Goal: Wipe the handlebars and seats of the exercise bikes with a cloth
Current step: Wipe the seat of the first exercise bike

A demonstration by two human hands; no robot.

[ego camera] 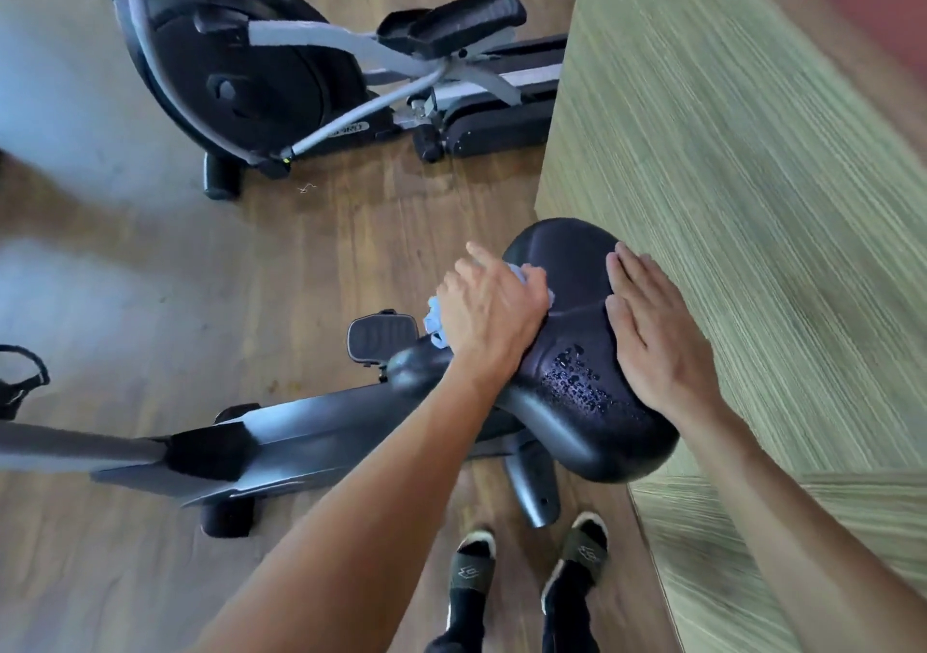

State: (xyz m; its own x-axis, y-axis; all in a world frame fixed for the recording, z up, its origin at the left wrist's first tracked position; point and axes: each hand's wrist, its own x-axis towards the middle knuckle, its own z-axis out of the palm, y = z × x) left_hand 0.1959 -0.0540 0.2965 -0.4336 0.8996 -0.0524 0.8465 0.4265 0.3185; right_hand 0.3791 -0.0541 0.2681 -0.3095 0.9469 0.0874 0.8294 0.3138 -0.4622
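Wiping was under way in the head view: the left hand (489, 308) had its fingers (526, 286) clenched round a crumpled light-blue cloth (432, 320), pressed to the left side of the black padded bike seat (577, 351) near the striped wall (752, 175). The right hand (652, 336) lay flat on the seat's right side, fingers straight and grasping nothing. Droplets (582, 376) beaded the near part of the seat, so it seemed unfinished. No handlebars showed; the grey-and-black machine (241, 75) farther off looked yet to be done.

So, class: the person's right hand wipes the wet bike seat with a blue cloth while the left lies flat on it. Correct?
Hands swapped. In the head view, the left hand holds the blue cloth against the seat; the right hand lies flat.
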